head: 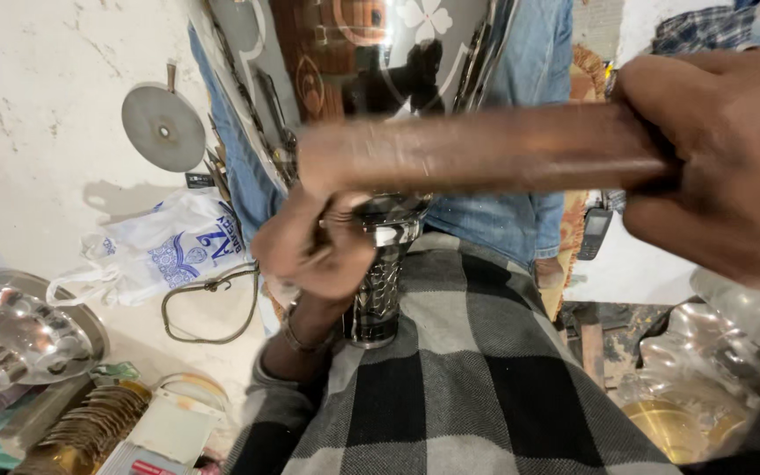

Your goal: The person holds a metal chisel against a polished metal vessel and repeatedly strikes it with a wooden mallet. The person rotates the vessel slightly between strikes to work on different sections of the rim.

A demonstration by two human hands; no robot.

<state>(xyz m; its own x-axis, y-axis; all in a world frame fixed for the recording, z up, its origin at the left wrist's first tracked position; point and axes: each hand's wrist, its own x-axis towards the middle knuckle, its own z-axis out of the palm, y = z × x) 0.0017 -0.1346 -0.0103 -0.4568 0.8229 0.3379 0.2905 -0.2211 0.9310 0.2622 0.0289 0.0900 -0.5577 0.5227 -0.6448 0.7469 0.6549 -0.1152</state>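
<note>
Whitewashed wall behind; brown rod (477, 151), motion-blurred, smooth

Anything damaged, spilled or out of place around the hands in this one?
Nothing looks damaged or spilled. The right hand grips a brown wooden handle, blurred as if moving, and the left hand steadies an engraved shiny metal vessel on the checked lap. A white plastic bag and metal plates lie loosely on the floor, ordinary workshop clutter.

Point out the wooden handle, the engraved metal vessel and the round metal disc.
wooden handle (477, 149), head view, mid shaft
engraved metal vessel (378, 290), head view, patterned stem
round metal disc (163, 127), head view, flat face
</note>
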